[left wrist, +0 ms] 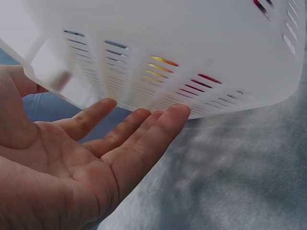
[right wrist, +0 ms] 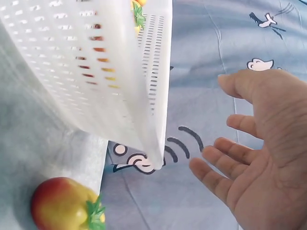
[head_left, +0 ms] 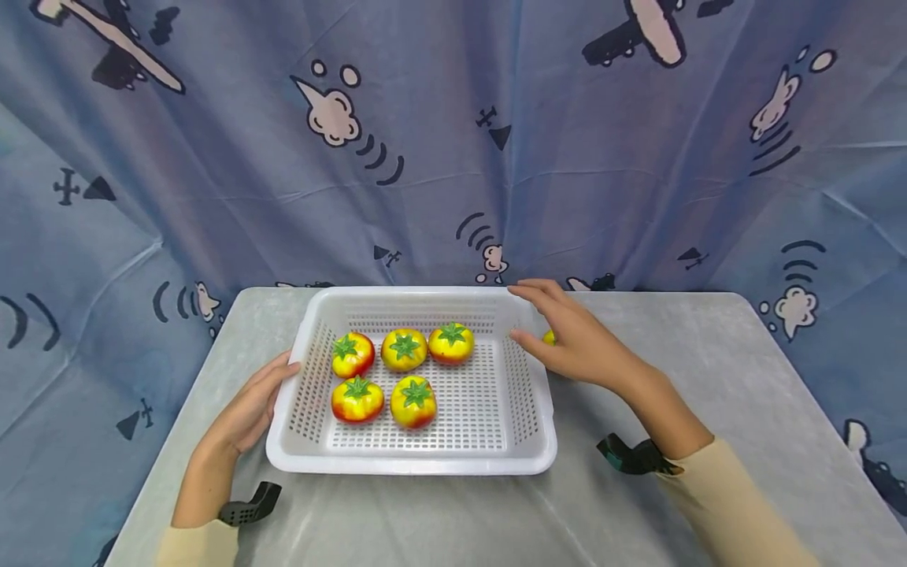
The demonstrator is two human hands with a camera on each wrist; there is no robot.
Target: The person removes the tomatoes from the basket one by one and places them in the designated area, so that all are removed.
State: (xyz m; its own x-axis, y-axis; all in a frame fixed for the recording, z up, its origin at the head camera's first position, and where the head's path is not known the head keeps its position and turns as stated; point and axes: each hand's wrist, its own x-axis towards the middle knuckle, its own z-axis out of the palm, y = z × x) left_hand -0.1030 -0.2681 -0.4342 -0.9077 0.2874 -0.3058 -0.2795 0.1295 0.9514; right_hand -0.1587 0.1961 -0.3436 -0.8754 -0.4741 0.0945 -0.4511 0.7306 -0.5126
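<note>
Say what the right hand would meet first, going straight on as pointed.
Probably the right rim of the white basket, near its far corner, though depth is unclear and the right hand may pass above it.

Left hand extended, its grip hard to judge; right hand loosely spread.
</note>
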